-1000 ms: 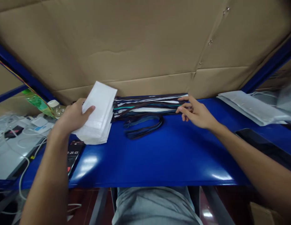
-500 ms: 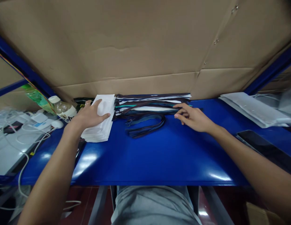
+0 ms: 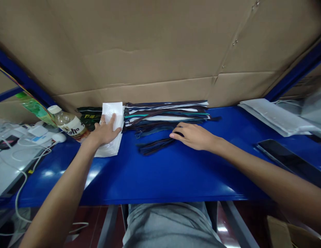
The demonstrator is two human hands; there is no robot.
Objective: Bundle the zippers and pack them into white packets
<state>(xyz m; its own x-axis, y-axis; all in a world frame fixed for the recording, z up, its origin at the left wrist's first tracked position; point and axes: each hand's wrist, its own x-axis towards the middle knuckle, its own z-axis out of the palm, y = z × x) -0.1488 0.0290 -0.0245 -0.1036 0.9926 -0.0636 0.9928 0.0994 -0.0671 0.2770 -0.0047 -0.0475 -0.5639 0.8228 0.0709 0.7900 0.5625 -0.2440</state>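
My left hand (image 3: pixel 105 132) lies with spread fingers on a stack of white paper-like sheets or bags (image 3: pixel 112 108) at the left of the work surface. My right hand (image 3: pixel 195 136) is at the bend of a small folded bunch of dark zippers (image 3: pixel 156 146), its thumb and fingers curled round them; the bend itself is hidden under the hand. Behind them, along the cardboard wall, lies a row of long zippers (image 3: pixel 165 112) in black, brown, white, navy and teal, laid flat side by side.
A drink bottle (image 3: pixel 68 122), a green bottle (image 3: pixel 37 108) and white chargers with cables (image 3: pixel 43 132) stand at the left. To the right are a stack of white plastic bags (image 3: pixel 276 115) and a dark phone (image 3: pixel 289 160) on the blue table (image 3: pixel 160 179). A cardboard wall (image 3: pixel 139 51) rises behind.
My right hand has moved left and down onto the bend of the folded zippers and closed on it. My left hand has settled flatter on the white stack. The view has shifted slightly.
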